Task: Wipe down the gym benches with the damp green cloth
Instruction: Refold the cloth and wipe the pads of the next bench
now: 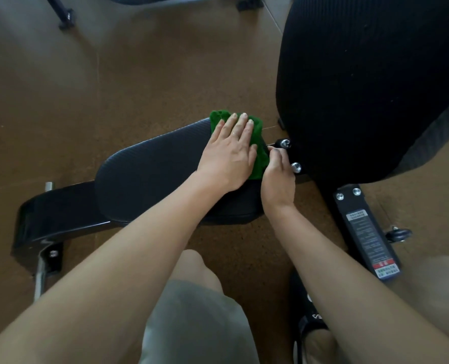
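The green cloth (257, 143) lies on the right end of the black bench seat pad (150, 174), partly hanging over its far edge. My left hand (231, 151) presses flat on the cloth with straight fingers. My right hand (277, 179) sits just right of it with curled fingers at the cloth's right edge, in the gap between the seat pad and the raised backrest (362, 88). Whether it grips the cloth or the bench's edge is hidden.
The bench's black frame (58, 214) runs left to a foot with a metal bar (41, 279). A labelled upright strut (368, 232) and an adjustment knob (399, 233) stand right. Bolts (286, 143) stick out by my right hand. Another machine's legs (65, 19) stand on the brown floor.
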Available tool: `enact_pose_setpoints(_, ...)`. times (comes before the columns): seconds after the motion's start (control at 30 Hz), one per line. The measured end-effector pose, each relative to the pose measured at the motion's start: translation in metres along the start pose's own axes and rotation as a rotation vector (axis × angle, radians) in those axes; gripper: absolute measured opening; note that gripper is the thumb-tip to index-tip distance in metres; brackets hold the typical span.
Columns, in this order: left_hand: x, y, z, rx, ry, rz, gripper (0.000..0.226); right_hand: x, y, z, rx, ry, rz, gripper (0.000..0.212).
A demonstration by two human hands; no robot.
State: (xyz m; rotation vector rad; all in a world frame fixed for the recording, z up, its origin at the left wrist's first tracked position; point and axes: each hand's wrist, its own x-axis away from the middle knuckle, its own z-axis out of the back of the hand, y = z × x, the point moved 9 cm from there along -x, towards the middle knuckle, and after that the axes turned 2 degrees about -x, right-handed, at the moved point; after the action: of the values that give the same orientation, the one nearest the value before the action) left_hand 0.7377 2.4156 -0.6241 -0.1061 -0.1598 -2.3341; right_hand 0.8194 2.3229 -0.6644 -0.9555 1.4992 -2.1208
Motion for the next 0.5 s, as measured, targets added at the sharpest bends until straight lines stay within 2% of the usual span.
enact_pose_setpoints(0.2,0.095,0.019,-0.011,0.002,-0.008,-0.107,0.060,-0.004,0.005,-0.003,-0.129,-0.125,-0.043,0.041)
enact_pose_setpoints(0.4,0.044,0.011,-0.003,-0.015,0.033,-0.088,0.060,-0.006,0.002,-0.007,0.029,-0.092,0.027,0.033)
enact_pose_setpoints(0.5,0.017,0.007,0.000,-0.032,0.020,-0.026,0.058,-0.003,-0.004,-0.007,0.114,-0.041,0.100,0.039)
